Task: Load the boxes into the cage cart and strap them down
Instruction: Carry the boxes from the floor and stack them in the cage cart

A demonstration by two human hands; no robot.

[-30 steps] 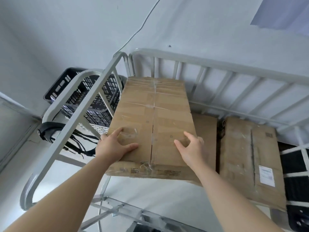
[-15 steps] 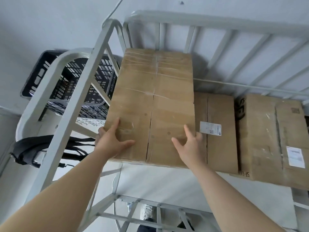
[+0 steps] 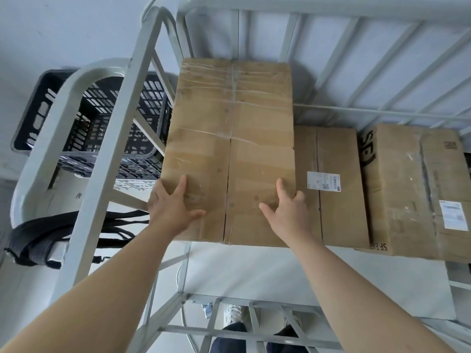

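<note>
A tall taped cardboard box (image 3: 232, 128) stands in the back left corner of the grey cage cart (image 3: 331, 11). My left hand (image 3: 170, 207) grips its near left edge and my right hand (image 3: 285, 212) grips its near right edge, thumbs on top. To the right a lower box with a white label (image 3: 334, 189) lies on the cart floor, touching the tall one. A wider, worn box with black lettering (image 3: 407, 189) lies further right. Black straps (image 3: 38, 238) hang bundled on the cart's left side frame.
A black plastic crate (image 3: 96, 115) sits outside the cart beyond its left side frame (image 3: 107, 159). The white cart floor (image 3: 305, 276) shows bare in front of the boxes. The near rail (image 3: 229, 335) crosses below, with my shoes and legs behind it.
The tall box has gone down and back into the cart's left corner with both hands still on it. My view has tipped downward, showing more of the cart floor.
</note>
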